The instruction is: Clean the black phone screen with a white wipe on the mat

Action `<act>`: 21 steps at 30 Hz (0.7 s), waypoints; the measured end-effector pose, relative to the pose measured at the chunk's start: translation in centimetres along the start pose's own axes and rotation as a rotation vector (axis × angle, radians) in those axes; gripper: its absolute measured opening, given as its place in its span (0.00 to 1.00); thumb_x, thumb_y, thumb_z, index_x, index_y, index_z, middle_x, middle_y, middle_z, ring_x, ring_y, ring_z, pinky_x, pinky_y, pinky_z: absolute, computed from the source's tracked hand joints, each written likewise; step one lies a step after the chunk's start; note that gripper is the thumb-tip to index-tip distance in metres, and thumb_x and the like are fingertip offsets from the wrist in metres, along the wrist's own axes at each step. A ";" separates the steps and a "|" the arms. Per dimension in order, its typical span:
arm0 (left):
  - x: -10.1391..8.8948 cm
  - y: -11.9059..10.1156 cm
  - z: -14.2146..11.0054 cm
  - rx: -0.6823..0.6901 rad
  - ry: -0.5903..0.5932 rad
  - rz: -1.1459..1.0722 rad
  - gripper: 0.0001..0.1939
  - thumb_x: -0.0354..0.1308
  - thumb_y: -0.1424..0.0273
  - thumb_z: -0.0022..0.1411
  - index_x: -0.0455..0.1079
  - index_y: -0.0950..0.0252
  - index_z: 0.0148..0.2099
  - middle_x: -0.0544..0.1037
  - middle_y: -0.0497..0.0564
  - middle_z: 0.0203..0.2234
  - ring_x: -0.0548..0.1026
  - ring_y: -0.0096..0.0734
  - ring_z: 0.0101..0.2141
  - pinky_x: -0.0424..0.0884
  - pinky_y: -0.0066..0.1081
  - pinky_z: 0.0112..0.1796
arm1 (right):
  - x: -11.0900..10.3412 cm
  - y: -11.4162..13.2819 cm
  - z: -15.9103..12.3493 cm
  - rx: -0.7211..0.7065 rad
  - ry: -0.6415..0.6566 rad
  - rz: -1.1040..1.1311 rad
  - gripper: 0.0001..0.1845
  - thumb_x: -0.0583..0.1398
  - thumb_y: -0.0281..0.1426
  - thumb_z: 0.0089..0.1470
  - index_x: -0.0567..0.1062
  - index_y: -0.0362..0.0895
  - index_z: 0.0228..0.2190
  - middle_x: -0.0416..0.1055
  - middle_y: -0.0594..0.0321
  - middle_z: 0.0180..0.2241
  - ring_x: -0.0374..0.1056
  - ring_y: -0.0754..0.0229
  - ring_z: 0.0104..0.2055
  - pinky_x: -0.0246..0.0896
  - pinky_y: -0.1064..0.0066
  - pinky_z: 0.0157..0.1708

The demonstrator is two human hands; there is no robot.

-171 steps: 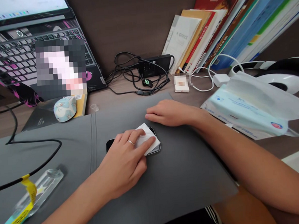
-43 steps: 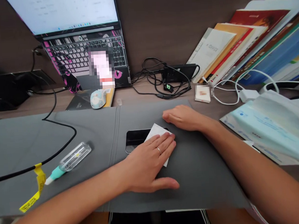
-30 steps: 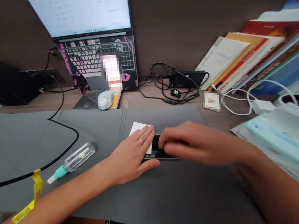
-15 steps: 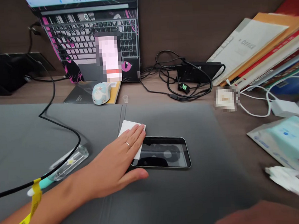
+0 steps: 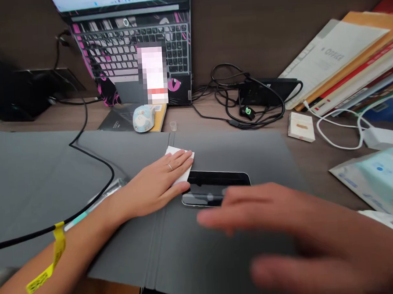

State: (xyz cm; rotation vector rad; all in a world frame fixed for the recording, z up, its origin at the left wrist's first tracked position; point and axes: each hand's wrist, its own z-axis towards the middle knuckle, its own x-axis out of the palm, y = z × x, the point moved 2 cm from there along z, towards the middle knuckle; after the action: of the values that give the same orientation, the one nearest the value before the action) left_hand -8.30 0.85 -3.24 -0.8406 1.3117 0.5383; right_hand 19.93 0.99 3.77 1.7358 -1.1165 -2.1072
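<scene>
My left hand (image 5: 155, 184) lies flat on a folded white wipe or tissue (image 5: 184, 177), fingers stretched out together. The wipe is at the left end of a black-screened phone (image 5: 214, 180), which lies on a grey desk mat (image 5: 236, 149). My right hand (image 5: 299, 220), slightly blurred, reaches in from the right with its fingers extended and thumb apart. Nothing shows in it, and its fingertips hide part of the phone's lower right side; whether they touch it I cannot tell. A clear bottle (image 5: 112, 187) with a teal end lies partly behind my left forearm.
An open laptop (image 5: 119, 59) stands at the back, with a mouse (image 5: 143, 118) in front. Black cables (image 5: 227, 114) and a small white box (image 5: 301, 126) lie right of it. Leaning books (image 5: 339, 56) and a light-blue tissue pack (image 5: 379, 172) are further right. A black cable crosses the mat.
My right hand has come in from the lower right corner to the phone's right side. My left hand stays flat on the wipe, its thumb closer in. The camera view has shifted.
</scene>
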 end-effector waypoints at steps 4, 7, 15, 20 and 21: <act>-0.9 0.7 0.1 -0.014 -0.142 0.010 0.21 0.45 0.66 0.78 0.72 0.65 0.62 0.72 0.56 0.65 0.71 0.46 0.63 0.68 0.50 0.62 | 0.6 -0.5 4.4 0.075 -0.020 -0.244 0.17 0.53 0.36 0.70 0.77 0.47 0.53 0.75 0.55 0.45 0.73 0.53 0.42 0.69 0.60 0.40; -1.3 1.0 0.1 -0.043 -0.188 -0.001 0.16 0.48 0.69 0.75 0.78 0.64 0.50 0.80 0.55 0.53 0.78 0.43 0.50 0.77 0.45 0.50 | 1.8 -1.2 5.9 0.115 -0.035 -0.344 0.16 0.54 0.36 0.69 0.77 0.45 0.51 0.74 0.53 0.44 0.71 0.51 0.43 0.68 0.58 0.41; -1.7 1.7 0.2 -0.104 -0.224 0.011 0.15 0.44 0.69 0.75 0.72 0.68 0.50 0.75 0.63 0.52 0.73 0.46 0.48 0.73 0.49 0.49 | 2.5 -2.3 9.2 0.158 -0.098 -0.307 0.14 0.53 0.31 0.68 0.78 0.46 0.45 0.74 0.55 0.40 0.71 0.52 0.43 0.67 0.59 0.43; -1.3 1.3 0.0 -0.003 -0.159 0.011 0.21 0.51 0.66 0.74 0.64 0.63 0.65 0.70 0.58 0.62 0.66 0.47 0.61 0.61 0.51 0.63 | 2.9 -3.3 9.6 0.103 -0.155 -0.264 0.15 0.51 0.33 0.69 0.76 0.44 0.46 0.75 0.54 0.42 0.70 0.52 0.47 0.66 0.58 0.48; -1.1 1.3 0.0 -0.011 -0.154 0.021 0.23 0.50 0.67 0.73 0.62 0.64 0.67 0.68 0.60 0.64 0.63 0.50 0.64 0.56 0.55 0.65 | 2.9 -3.4 9.6 0.095 -0.162 -0.266 0.15 0.51 0.33 0.69 0.76 0.44 0.47 0.75 0.54 0.42 0.70 0.51 0.47 0.66 0.57 0.48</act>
State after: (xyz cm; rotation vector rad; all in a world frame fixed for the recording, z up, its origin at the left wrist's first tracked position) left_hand -9.53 1.82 -2.44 -0.7800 1.1784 0.6155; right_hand 11.40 5.70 -0.37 1.8768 -1.0950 -2.4263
